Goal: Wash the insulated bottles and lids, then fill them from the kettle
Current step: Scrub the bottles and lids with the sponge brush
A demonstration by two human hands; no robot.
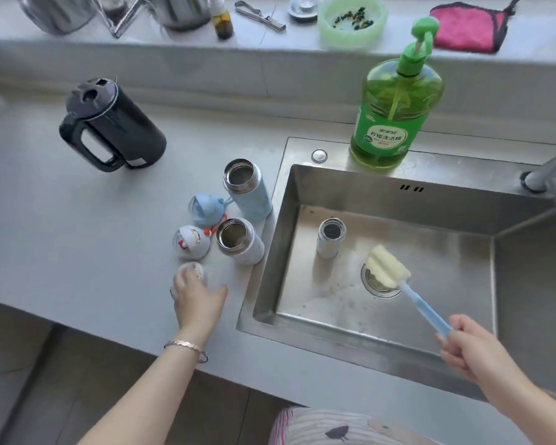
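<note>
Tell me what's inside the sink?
One open bottle stands in the sink, with suds. The sponge brush, held by the right hand, covers part of the drain.

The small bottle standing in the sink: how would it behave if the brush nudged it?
Probably tips easily: the bottle stands upright, narrow and lidless. The sink floor looks wet and sudsy, so it may slide. Once down, its round body could roll.

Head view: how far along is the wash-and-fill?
Done: all bottles uncapped: blue bottle and white bottle on the counter, a third bottle in the sudsy sink. In hand: right hand holds the sponge brush over the sink; left hand reaches a clear lid. Left: filling; kettle sits apart.
</note>
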